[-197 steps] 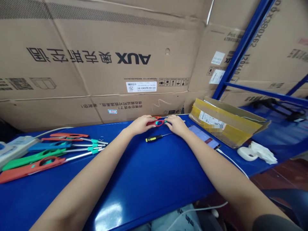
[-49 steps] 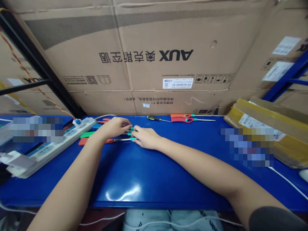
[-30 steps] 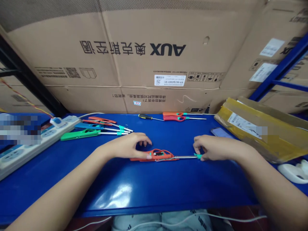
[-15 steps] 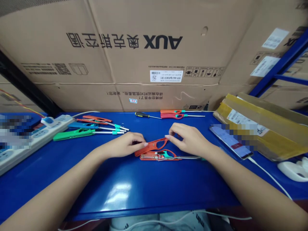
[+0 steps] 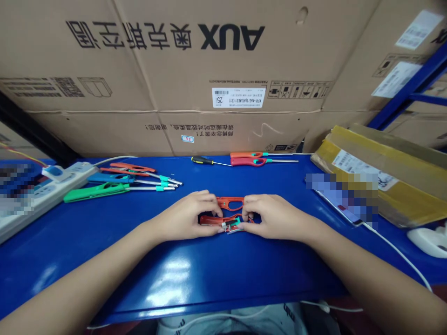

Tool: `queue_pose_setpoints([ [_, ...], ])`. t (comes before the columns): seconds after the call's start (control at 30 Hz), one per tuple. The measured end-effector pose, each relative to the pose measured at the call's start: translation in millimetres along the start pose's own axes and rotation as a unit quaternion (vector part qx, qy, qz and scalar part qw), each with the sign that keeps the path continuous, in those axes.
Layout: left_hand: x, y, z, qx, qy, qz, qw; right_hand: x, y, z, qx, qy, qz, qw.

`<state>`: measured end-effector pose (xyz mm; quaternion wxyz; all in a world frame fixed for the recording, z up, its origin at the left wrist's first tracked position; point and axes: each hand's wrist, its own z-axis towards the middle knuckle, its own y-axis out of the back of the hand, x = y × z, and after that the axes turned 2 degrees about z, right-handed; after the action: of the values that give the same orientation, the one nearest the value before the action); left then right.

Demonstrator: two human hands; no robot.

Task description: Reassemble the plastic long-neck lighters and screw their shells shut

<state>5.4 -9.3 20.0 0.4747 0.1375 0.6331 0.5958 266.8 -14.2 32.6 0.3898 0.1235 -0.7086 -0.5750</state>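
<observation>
An opened orange lighter [image 5: 209, 219] lies on the blue table, its white and green inner parts showing. My left hand [image 5: 193, 215] is closed around the left part of it, fingertips at the white piece. My right hand [image 5: 267, 216] pinches at the green trigger [image 5: 238, 220] and hides the lighter's right end. Just behind, the loose orange cover half [image 5: 231, 203] rests on the table between my hands, its ends partly covered by them.
Several lighters [image 5: 98, 190] lie at the left beside a white power strip [image 5: 45, 190]. A screwdriver [image 5: 204, 160] and two lighters [image 5: 247, 161] are at the back. A phone [image 5: 337, 202] and a taped box [image 5: 377, 172] stand right.
The orange cover half has been set down behind the opened lighter. Both hands have moved onto the opened lighter's inner parts. The view has shifted slightly.
</observation>
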Motion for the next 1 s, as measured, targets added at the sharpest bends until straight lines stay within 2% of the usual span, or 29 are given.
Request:
queue_pose_setpoints([
  [0.13, -2, -3.8, 1, 0.010, 0.005, -0.043, 0.999, -1, 5, -2, 0.024, 0.013, 0.025, 0.999],
  [0.3, -4, -2.6, 0, 0.017, -0.016, -0.039, 0.999, -7, 12, -4, -0.020, 0.015, 0.050, 0.998],
  [0.5, -8, -3.2, 0, 0.008, -0.020, 0.002, 1.000, -1, 8, -2, 0.078, 0.002, 0.060, 0.995],
  [0.6, -11, -5.3, 1, 0.021, -0.022, -0.006, 1.000, 3, 6, -3, 0.095, -0.032, 0.060, 0.993],
  [0.77, -14, -7.2, 1, 0.021, -0.005, -0.027, 0.999, -2, 8, -3, 0.084, -0.080, 0.125, 0.985],
  [0.83, -15, -6.1, 0, 0.024, 0.000, -0.023, 0.999, -7, 10, -3, 0.059, -0.083, 0.130, 0.986],
  [0.93, -17, -2.9, -1, 0.031, 0.006, -0.009, 0.999, -15, 14, -4, -0.001, -0.080, 0.060, 0.995],
  [1.0, -19, -1.1, -1, 0.036, 0.013, -0.006, 0.999, -19, 16, -6, -0.007, -0.080, 0.006, 0.997],
])
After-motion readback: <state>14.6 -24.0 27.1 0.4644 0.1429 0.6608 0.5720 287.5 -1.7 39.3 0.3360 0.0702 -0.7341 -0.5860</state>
